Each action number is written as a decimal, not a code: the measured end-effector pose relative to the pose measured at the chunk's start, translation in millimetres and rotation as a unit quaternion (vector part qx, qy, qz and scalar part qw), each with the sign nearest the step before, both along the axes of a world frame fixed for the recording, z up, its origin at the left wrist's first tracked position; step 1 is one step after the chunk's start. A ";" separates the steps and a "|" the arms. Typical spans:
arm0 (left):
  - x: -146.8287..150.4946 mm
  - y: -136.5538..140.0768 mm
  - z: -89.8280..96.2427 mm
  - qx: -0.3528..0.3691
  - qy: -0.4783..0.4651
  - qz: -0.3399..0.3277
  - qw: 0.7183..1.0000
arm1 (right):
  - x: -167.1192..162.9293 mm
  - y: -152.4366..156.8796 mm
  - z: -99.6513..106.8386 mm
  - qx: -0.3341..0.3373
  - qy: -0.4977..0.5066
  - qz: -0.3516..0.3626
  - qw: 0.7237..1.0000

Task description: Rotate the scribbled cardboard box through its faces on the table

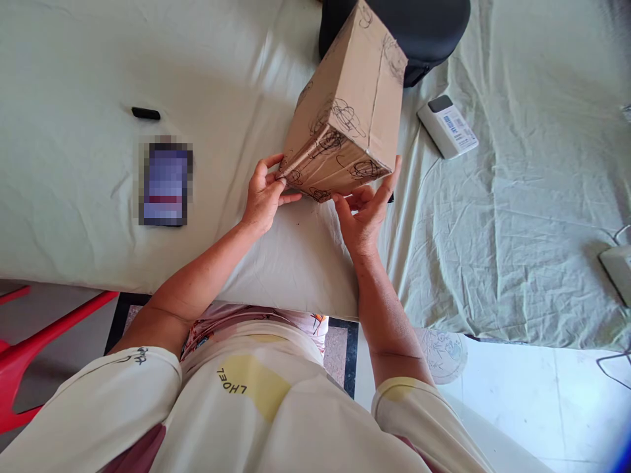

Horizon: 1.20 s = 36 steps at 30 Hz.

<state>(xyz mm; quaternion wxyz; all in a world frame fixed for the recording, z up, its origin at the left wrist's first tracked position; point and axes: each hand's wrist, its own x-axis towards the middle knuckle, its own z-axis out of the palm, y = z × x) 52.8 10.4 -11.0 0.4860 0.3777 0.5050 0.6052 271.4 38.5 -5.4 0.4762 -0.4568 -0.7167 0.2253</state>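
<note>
A brown cardboard box (362, 98) with black scribbles on its faces stands tilted over the cloth-covered surface, its near end toward me. My left hand (266, 194) grips the box's near left lower corner, thumb on the edge and fingers partly behind it. On the near right side, my right hand (365, 210) holds the lower edge, with the index finger stretched along the right corner and the thumb at the bottom edge. The box's underside and far end are hidden from me.
Behind the box sits a black case (434, 33). A white power bank (448, 128) lies to the right. Left are a blurred-out phone (166, 184) and a small black object (146, 113). A red chair (20, 368) stands at lower left; a pale device (618, 269) lies far right.
</note>
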 end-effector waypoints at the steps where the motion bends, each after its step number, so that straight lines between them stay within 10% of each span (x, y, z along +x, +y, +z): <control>1: 0.1 -0.2 -0.2 -0.002 -0.006 -0.002 1.000 | 0.4 0.0 -0.8 -0.008 -0.012 0.006 1.000; 9: 6.6 -2.9 4.6 -0.010 -0.033 -0.011 0.999 | -1.7 -7.7 5.9 -0.057 -0.043 0.038 0.997; 17: 1.0 -2.9 0.5 0.069 0.156 0.078 0.982 | -4.9 -14.1 10.9 0.014 -0.011 0.060 0.998; 25: 12.7 -4.7 15.5 0.097 0.029 -0.003 0.995 | -9.1 -20.1 18.5 0.016 -0.059 0.205 0.977; 36: 9.7 0.2 -0.7 0.103 0.046 -0.029 0.993 | -13.3 -22.3 16.7 0.047 -0.130 0.231 0.963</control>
